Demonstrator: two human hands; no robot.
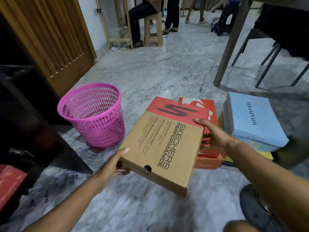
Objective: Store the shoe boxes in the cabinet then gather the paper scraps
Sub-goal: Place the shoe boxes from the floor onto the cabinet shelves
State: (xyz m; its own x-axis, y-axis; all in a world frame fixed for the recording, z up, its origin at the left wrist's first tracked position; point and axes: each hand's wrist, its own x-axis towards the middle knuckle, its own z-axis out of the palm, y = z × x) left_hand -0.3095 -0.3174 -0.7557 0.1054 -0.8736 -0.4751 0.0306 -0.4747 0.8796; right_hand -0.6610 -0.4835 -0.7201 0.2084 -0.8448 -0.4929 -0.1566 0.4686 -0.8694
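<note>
A brown and red Skechers shoe box (167, 141) is tilted above the marble floor, held between both hands. My left hand (115, 166) grips its near left corner, thumb on the lid. My right hand (212, 133) grips its right edge, fingers over the lid. Under and behind it lie red and orange shoe boxes (210, 156). A light blue shoe box (254, 121) sits stacked on another box at the right. The dark cabinet (25, 124) stands open at the left, with something red (10, 180) in its lower part. No paper scraps show clearly.
A pink mesh waste basket (95, 114) stands on the floor between the cabinet and the boxes. A wooden slatted door (55, 39) is behind it. Table and chair legs (234, 47) stand at the right. People and a plastic stool (153, 29) are at the far back.
</note>
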